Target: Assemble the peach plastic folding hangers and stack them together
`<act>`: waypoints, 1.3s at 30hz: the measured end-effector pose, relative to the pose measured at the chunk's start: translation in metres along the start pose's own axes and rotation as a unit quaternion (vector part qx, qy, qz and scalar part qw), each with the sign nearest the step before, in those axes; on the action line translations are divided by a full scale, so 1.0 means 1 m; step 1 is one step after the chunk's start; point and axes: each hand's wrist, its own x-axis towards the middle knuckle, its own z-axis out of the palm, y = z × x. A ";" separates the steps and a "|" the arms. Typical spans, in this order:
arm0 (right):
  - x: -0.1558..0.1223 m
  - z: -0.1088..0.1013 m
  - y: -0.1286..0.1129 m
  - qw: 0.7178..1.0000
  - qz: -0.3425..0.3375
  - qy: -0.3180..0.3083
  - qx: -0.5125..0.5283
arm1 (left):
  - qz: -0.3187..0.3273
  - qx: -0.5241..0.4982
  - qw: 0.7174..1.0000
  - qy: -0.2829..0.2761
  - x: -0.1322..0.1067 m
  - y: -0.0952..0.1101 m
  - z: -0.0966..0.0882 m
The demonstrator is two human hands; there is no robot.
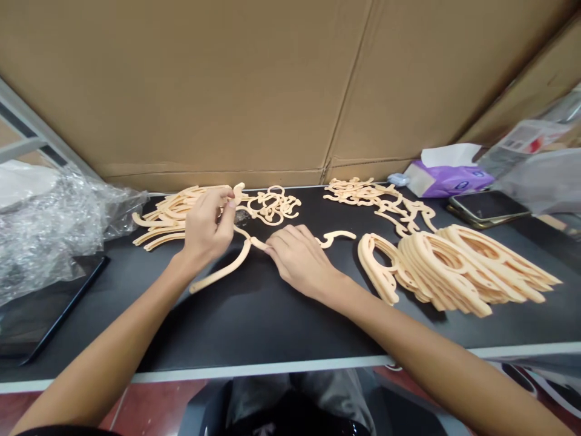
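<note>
My left hand [211, 221] is closed, its thumb and fingers pinching a small cream hook-shaped plastic piece [238, 192] above the table. My right hand [300, 259] rests low over the black surface, fingers closed on the end of a cream curved plastic piece [258, 243]. That piece meets a longer curved hanger arm [222, 277], which points down and left. Beyond the right knuckles an S-shaped cream hook [339, 236] sticks out; whether it joins the held piece is hidden. Behind my left hand lies a pile of long curved arms [170, 209].
Small cream curved parts [275, 206] and a heap of hooks [358, 192] lie at the back. Stacked cream folding hangers [445, 269] fill the right. Around them are a purple tissue pack [454, 172], a phone [490, 206], bubble wrap [59, 218] and a cardboard wall [218, 85].
</note>
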 end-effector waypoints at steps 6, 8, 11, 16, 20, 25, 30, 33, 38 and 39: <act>0.005 0.000 0.026 0.993 0.014 0.109 -0.037 | -0.049 -0.054 0.997 0.032 0.002 0.003 -0.004; 0.006 -0.002 0.035 0.989 0.021 0.141 -0.049 | -0.077 -0.073 0.994 -0.006 0.003 0.004 -0.003; 0.007 -0.004 0.048 0.981 0.037 0.181 -0.064 | -0.105 -0.094 0.980 -0.139 0.004 0.005 -0.003; 0.005 -0.002 0.057 0.978 0.069 0.187 -0.057 | -0.095 -0.099 0.935 -0.327 0.005 0.002 -0.002; 0.005 -0.002 0.056 0.981 0.083 0.175 -0.019 | -0.086 -0.122 0.932 -0.331 0.004 0.000 -0.002; 0.005 -0.008 0.042 0.968 0.110 0.218 0.051 | -0.091 -0.137 0.945 -0.284 0.005 -0.002 -0.001; 0.007 -0.003 0.017 0.923 0.193 0.117 0.311 | -0.096 -0.170 0.942 -0.274 0.002 0.005 0.001; 0.011 0.003 0.010 0.822 0.241 0.071 0.511 | -0.094 -0.171 0.938 -0.288 -0.001 0.015 0.001; 0.016 0.012 0.016 0.737 0.232 0.094 0.628 | -0.065 -0.070 0.954 -0.284 0.000 0.024 -0.001; 0.016 0.014 0.018 0.742 0.231 0.100 0.621 | -0.052 -0.047 0.957 -0.280 0.001 0.024 -0.002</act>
